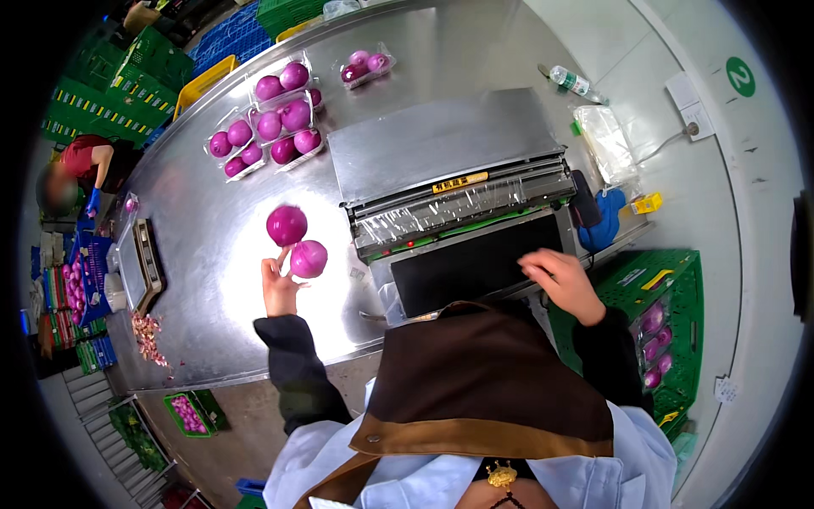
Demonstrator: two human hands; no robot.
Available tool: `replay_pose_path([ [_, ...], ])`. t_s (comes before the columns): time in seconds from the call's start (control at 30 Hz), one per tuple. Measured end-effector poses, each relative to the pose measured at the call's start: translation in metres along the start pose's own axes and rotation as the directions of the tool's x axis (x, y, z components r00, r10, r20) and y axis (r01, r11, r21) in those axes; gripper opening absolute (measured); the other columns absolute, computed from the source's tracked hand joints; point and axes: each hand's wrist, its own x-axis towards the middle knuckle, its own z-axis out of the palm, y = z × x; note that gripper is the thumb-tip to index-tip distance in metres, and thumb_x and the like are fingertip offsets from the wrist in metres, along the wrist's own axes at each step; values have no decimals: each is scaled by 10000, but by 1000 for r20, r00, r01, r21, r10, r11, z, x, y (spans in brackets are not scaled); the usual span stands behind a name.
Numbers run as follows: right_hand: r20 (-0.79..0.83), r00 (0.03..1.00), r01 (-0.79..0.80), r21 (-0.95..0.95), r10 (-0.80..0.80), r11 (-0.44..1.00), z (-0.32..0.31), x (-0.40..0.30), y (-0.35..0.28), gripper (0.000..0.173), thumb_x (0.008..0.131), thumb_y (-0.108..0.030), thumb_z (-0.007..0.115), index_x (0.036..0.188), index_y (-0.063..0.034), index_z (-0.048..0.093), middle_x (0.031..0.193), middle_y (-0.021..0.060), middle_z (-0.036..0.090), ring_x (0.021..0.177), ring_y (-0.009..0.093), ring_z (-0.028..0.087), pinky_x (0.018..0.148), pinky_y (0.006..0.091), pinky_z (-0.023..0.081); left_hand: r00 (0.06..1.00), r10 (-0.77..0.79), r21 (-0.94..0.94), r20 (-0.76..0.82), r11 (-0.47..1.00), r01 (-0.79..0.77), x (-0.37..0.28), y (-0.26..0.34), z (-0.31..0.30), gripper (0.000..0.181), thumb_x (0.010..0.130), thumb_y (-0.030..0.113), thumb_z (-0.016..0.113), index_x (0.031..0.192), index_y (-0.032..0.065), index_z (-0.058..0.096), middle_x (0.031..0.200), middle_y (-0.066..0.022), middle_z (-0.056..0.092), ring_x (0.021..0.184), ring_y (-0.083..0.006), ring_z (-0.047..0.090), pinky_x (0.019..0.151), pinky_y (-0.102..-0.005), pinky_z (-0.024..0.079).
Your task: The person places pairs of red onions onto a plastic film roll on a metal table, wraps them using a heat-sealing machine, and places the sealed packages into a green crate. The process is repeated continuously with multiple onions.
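On the steel table, my left hand (280, 286) reaches to two loose red onions, its fingertips at the lower onion (309, 259); the upper onion (287, 225) lies just beyond. Whether the fingers grip either one is unclear. My right hand (559, 280), empty with fingers extended together, is over the right part of the black plate (477, 264) of a film wrapping machine (458, 210). Clear film lies across the machine's rollers. Several clear packs of red onions (283, 121) are grouped behind the loose ones, and another pack (365, 68) sits farther back.
A scale (145, 264) and onion skins (147, 340) are at the left. A plastic bottle (577, 85) and clear bags (607, 146) lie at the right, above a green crate (683, 318) with packed onions. A co-worker (86, 159) in blue gloves is at the far left.
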Motion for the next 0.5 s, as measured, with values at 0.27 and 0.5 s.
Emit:
replay_pose_path([
  [0.27, -70, 997, 63, 361, -40, 931, 22, 193, 8, 466, 823, 4, 511, 1285, 37, 461, 1065, 102, 591, 811, 161, 606, 719, 260, 495, 819, -273, 187, 505, 961, 205, 144, 58, 157, 319, 708, -110, 386, 945, 103, 400, 1306, -236, 511, 935, -235, 636, 592, -269, 510],
  [0.5, 22, 937, -298, 574, 350, 763, 31, 212, 83, 376, 804, 28, 549, 1176, 80, 527, 901, 105, 593, 589, 158, 622, 491, 260, 487, 763, -328, 387, 557, 915, 111, 224, 1, 216, 334, 708, -136, 357, 935, 85, 460, 1264, -245, 546, 945, -195, 636, 559, -205, 443],
])
